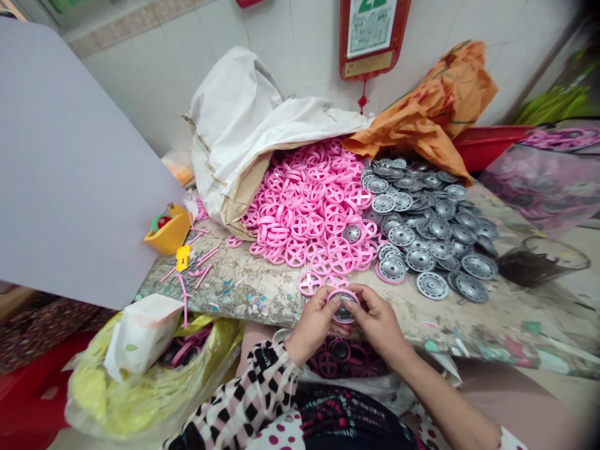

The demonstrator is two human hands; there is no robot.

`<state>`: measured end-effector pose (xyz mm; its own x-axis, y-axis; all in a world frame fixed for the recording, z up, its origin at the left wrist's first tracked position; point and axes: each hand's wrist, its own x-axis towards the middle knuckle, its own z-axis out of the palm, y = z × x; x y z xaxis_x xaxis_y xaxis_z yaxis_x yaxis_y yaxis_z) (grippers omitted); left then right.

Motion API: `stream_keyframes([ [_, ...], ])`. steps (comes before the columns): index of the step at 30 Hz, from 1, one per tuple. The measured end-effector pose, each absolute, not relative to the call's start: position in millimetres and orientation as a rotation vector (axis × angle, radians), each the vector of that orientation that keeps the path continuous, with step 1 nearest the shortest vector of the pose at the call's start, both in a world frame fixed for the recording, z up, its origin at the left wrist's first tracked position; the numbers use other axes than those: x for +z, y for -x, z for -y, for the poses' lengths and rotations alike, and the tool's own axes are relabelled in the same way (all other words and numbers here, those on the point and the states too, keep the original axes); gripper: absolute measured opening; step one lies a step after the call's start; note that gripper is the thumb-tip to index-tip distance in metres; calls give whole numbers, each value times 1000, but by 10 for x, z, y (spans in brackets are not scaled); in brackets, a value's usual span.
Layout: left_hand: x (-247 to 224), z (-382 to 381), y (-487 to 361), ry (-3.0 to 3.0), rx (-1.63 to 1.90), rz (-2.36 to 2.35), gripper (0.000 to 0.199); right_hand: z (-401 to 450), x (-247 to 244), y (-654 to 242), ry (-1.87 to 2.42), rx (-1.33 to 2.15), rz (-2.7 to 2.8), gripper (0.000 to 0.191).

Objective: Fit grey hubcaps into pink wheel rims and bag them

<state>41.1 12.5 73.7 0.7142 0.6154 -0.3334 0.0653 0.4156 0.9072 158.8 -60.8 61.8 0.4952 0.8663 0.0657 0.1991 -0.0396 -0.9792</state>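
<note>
Between my two hands, just over the table's front edge, is a small pink plastic wheel (344, 306) with a grey disc set in its face. My left hand (317, 320) grips its left side, thumb on top. From the right, my right hand (377, 322) holds the same wheel, its thumb pressing on the disc. Beyond my hands lies a heap of pink spoked wheel rims (300, 206), spilling from a white sack (234, 112). To its right spreads a pile of grey discs (431, 231). Below my hands, a bag in my lap holds more pink wheels (328, 359).
An orange sack (435, 103) lies behind the discs. At left are a yellow container (169, 230), pink sticks (184, 300) and a yellow plastic bag (112, 400). A dark-bottomed clear cup (539, 262) stands right. A pale panel (75, 162) blocks the left side.
</note>
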Motion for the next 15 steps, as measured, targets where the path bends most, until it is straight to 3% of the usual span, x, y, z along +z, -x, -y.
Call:
stream_keyframes([
  [6, 703, -325, -158, -1591, 361, -819, 33, 787, 446, -1555, 1655, 857, 1238, 26],
  [11, 579, -572, 21, -1661, 595, -1054, 25, 1092, 429, -1376, 1869, 575, 1704, 31],
  [15, 514, -703, 10, -1881, 677, -1175, 17, 1084, 442, -1537, 1937, 375, 1684, 36],
])
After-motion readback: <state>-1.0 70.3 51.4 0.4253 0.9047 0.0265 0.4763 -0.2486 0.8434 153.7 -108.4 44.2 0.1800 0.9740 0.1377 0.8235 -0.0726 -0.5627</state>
